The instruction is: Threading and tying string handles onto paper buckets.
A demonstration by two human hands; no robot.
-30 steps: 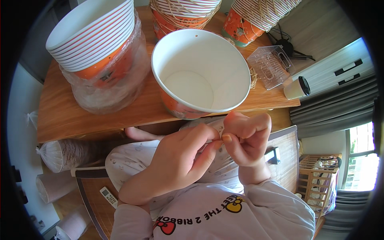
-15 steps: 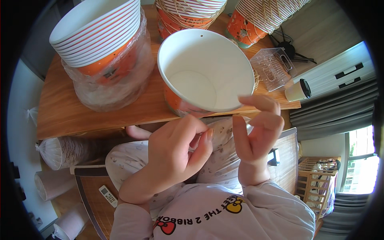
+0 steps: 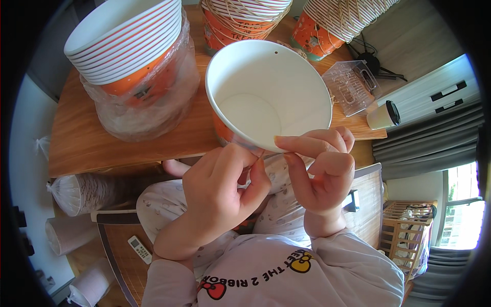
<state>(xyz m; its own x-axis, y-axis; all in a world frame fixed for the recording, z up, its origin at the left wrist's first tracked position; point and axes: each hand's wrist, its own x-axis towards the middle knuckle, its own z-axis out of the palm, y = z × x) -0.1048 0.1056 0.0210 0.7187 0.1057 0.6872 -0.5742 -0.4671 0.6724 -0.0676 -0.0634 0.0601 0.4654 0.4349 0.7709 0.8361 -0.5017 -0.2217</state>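
A paper bucket (image 3: 250, 110), white inside and orange outside, stands at the near edge of the table with its mouth tipped toward me. A small hole shows in its far wall. My left hand (image 3: 220, 187) is closed in a pinch just below the near rim. Something thin seems to be between thumb and forefinger, too small to make out. At the same rim, my right hand (image 3: 327, 171) has its forefinger over the edge and its thumb just outside, with the rim between them. Its other fingers are curled. The bucket's near outer wall is mostly hidden.
On the wooden table (image 3: 71, 146) stand a nested bucket stack (image 3: 128, 56) in clear plastic and two string-wrapped stacks (image 3: 240, 30) behind. A clear plastic box (image 3: 350, 87) and lidded cup (image 3: 383, 115) sit at right. A remote control (image 3: 139, 249) lies lower left, near wrapped rolls (image 3: 71, 235).
The bucket has turned slightly, its far hole shifting right. My right hand's forefinger has come down and left onto the near rim. My left hand stays pinched, a little further left.
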